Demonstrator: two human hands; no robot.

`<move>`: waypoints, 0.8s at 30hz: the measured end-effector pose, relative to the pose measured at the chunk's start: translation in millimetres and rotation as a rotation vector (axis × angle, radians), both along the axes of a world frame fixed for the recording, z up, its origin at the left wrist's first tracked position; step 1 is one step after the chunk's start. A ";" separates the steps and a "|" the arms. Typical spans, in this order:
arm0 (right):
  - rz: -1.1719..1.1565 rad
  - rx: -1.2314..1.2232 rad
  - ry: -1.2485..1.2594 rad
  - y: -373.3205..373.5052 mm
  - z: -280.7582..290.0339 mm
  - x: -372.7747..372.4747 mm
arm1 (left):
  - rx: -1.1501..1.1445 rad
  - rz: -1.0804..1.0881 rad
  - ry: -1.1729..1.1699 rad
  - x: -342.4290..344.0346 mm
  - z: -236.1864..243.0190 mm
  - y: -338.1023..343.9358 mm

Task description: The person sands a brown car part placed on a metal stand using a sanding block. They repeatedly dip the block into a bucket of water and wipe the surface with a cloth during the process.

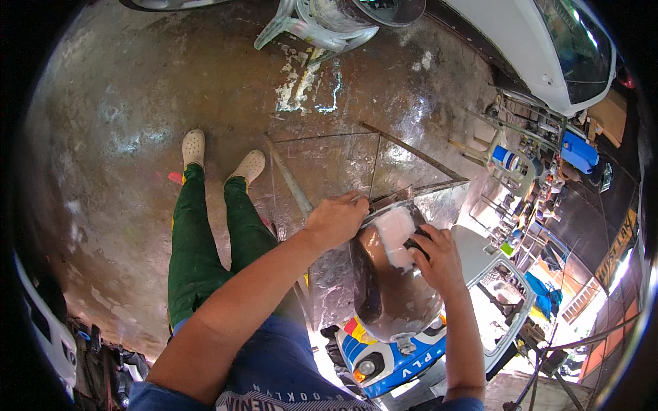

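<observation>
Starting at the left, I've got a white car's body point(51, 335) curving along the rim of my view, and then two pale perforated clogs point(194, 148) planted on the wet-looking brown floor point(110, 198), with green trousers point(199, 240) running down from them. Moving right, a plastic seat point(325, 31) stands at the top, and below it comes the left hand point(339, 219): fingers bent, lying on the upper end of a curved brown-grey part point(397, 301). I can't tell whether those fingertips hook around the rim or simply press on it.

The part lies on a metal stand point(332, 291), its upper end by the stand's upper edge, left of the upper right corner. Near that end there's a pale patch point(395, 236) on it, and here's the right hand point(440, 257), thumb and fingers pinching a dark block point(415, 242) against the patch's right side. The two hands are apart, with the patch between them.

Below the part I see a blue-and-white vehicle front point(391, 359) with a round lamp. On I go: a pale door frame point(524, 294), a plastic chair point(524, 179) bearing a blue-and-white tub point(506, 158), a blue box point(579, 152), and a white vehicle point(528, 48) filling the upper right.
</observation>
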State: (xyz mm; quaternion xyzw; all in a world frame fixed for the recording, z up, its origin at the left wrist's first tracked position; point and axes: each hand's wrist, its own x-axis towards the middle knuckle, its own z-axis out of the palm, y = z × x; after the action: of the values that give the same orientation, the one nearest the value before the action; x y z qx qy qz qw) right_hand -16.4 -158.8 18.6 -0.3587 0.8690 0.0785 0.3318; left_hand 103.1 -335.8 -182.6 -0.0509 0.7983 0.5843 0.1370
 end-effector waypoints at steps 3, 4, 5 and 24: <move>0.052 -0.017 0.092 1.2 -37.1 -19.5 | 0.010 -0.016 0.052 -0.4 -0.3 1.3; 0.038 -0.019 0.105 1.8 -39.4 -16.8 | 0.015 -0.004 0.066 0.0 1.8 1.7; 0.036 -0.024 0.113 -2.3 -43.3 -16.2 | 0.018 0.019 0.076 1.0 0.0 2.7; -0.669 -0.520 0.384 4.4 34.2 43.3 | -0.098 0.135 0.136 10.1 61.3 -1.9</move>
State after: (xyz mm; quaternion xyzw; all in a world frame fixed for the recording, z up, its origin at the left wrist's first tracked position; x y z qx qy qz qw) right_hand 26.9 -154.5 52.8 -0.1092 0.9734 -0.1883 0.0709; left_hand 113.2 -337.6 -121.3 -0.0714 0.8280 0.5548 0.0403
